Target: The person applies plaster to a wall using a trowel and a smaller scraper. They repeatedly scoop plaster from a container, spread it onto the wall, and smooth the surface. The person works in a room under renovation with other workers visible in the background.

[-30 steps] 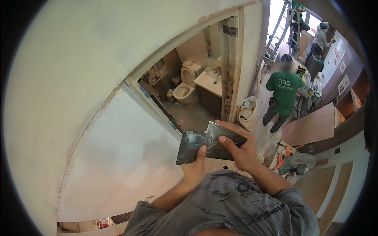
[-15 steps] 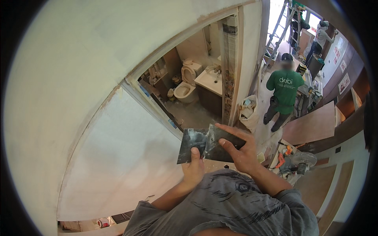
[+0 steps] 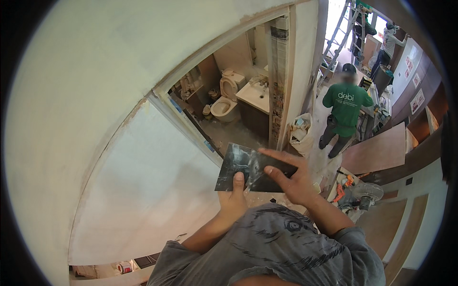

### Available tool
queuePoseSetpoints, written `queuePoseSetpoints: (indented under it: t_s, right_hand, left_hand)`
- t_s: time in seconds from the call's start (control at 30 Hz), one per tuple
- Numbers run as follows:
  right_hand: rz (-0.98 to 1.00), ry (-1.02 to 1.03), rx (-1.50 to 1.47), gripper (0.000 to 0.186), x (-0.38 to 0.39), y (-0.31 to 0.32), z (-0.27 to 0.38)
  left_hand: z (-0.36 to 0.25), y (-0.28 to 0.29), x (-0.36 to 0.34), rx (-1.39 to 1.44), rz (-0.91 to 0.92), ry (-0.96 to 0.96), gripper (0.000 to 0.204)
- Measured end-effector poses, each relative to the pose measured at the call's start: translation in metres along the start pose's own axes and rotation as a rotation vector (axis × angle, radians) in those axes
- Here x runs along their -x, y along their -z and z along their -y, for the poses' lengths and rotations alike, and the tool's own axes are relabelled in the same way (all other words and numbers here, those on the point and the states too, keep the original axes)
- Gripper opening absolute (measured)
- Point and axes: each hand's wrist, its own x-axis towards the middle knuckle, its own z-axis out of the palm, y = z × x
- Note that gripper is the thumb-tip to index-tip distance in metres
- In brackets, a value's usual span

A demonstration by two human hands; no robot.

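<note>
Seen from above, a person's two bare hands meet in front of the chest, each holding a thin, flat, dark plate; the left hand (image 3: pixel 232 198) grips the left plate (image 3: pixel 238 158) at its lower part, thumb flat on the face that shows, the other fingers hidden behind; the right hand (image 3: pixel 292 178) is closed on the right plate (image 3: pixel 285 168), index finger along its upper edge and thumb across its face; the two plates overlap where they meet, with pale, wet-looking smears near that join; both are held in the air, above a grey shirt (image 3: pixel 286 243) with a dark print.

To the left curves a large pale wall (image 3: pixel 86 95); beyond the hands, a doorway frames a toilet (image 3: pixel 224 108) with its lid raised, beside a white sink (image 3: pixel 256 96); right of the doorway stands a stuffed white bag (image 3: pixel 300 136); farther off, a co-worker in a green shirt (image 3: pixel 344 107) faces away, near a ladder (image 3: pixel 339 40); at lower right lie an orange tool (image 3: pixel 339 193) and a fan (image 3: pixel 367 193).
</note>
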Motion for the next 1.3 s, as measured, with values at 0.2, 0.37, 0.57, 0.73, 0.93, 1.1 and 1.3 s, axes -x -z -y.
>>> queuePoseSetpoints:
  t_s: [0.2,0.37,0.57,0.73,0.93,1.1,1.3]
  right_hand:
    - [-0.021,-0.045,0.028,0.037,-0.001,0.008,-0.009]
    - [0.035,-0.015,0.039,0.036,0.001,0.002,0.002]
    - [0.064,-0.011,0.034,0.037,0.0,0.006,0.002]
    - [0.046,-0.029,0.061,0.037,-0.003,0.016,0.001]
    - [0.084,-0.051,-0.018,0.036,-0.002,0.005,0.004]
    - [0.123,-0.063,-0.023,0.034,-0.002,0.003,-0.008]
    - [0.057,0.01,0.088,0.036,-0.003,0.011,-0.019]
  left_hand:
    - [-0.002,0.011,-0.002,-0.138,0.048,0.003,0.031]
    - [0.01,0.015,0.009,-0.25,0.073,0.102,0.03]
    - [-0.001,0.006,0.008,-0.189,0.031,0.084,0.033]
    - [0.003,0.022,0.006,-0.269,0.123,0.02,0.036]
    - [-0.002,0.015,0.009,-0.44,0.14,-0.009,0.039]
    - [-0.007,0.021,0.002,-0.506,0.257,0.144,0.042]
    - [0.001,0.021,0.001,-0.443,0.197,0.091,0.044]
